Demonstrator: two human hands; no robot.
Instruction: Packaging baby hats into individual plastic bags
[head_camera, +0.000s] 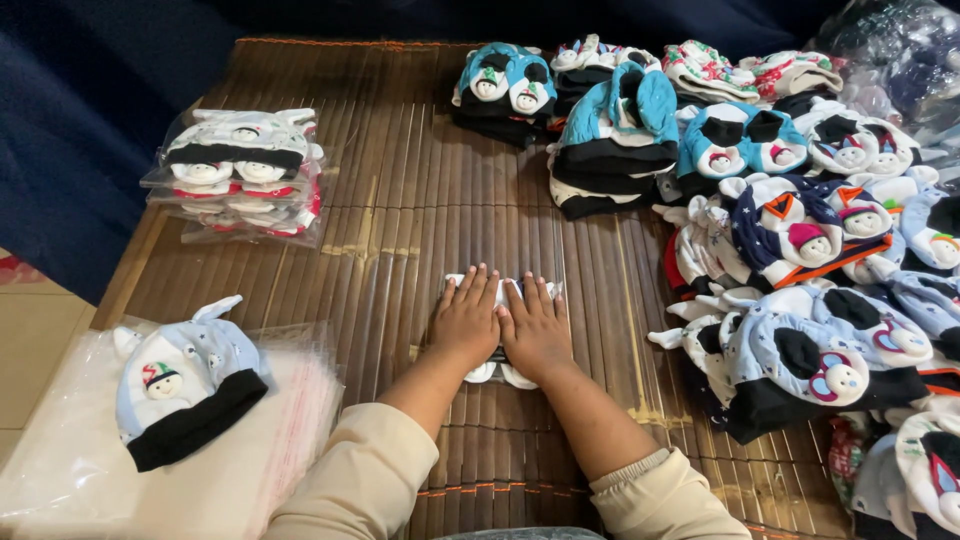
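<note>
Now both hands, left hand (466, 320) and right hand (535, 328), are pressing flat with fingers spread on a bagged hat (497, 292) lying on the bamboo mat (400, 220), gripping nothing.

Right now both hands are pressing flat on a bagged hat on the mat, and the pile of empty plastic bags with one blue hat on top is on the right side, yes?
Not quite. The head view shows both hands, left hand and right hand, flat on the bagged hat on the mat, but the pile of empty plastic bags with the blue hat on it lies at the left.

Home packing spot: baby hats (790, 230), plastic bags (70, 470), bamboo mat (400, 230)
</note>
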